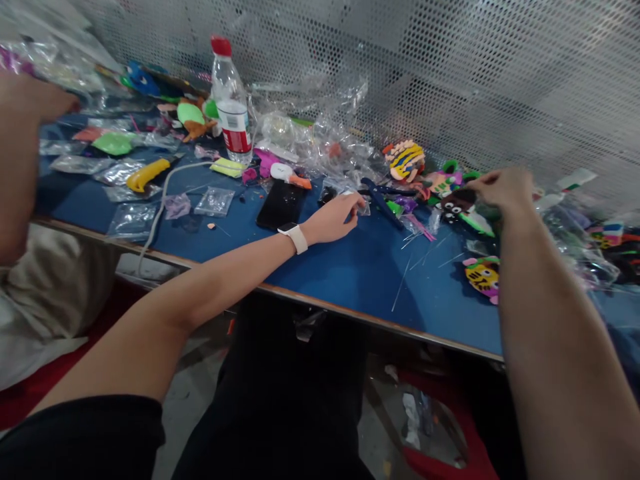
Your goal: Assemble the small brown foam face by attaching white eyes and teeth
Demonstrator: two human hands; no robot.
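My left hand [334, 217], with a pale watch band on its wrist, rests low over the blue table. Its fingers are curled at a small clear plastic bag [367, 204]; what lies between them I cannot make out. Just beyond the fingertips lie dark-handled pliers or scissors [384, 203]. On the right, my right hand [507, 189] pinches the edge of a dark brown clay figure [454, 204] with googly eyes. A yellow and pink clay face [483, 275] lies nearer the table edge, beside my right forearm. A striped clay fish [405, 160] sits farther back.
A bottle with a red cap [235, 127] stands behind a black phone [281, 203]. A yellow utility knife [149, 175] and a white cable [161, 207] lie to the left. Another person's hand [37, 100] is at far left. A perforated metal panel [450, 73] rises behind.
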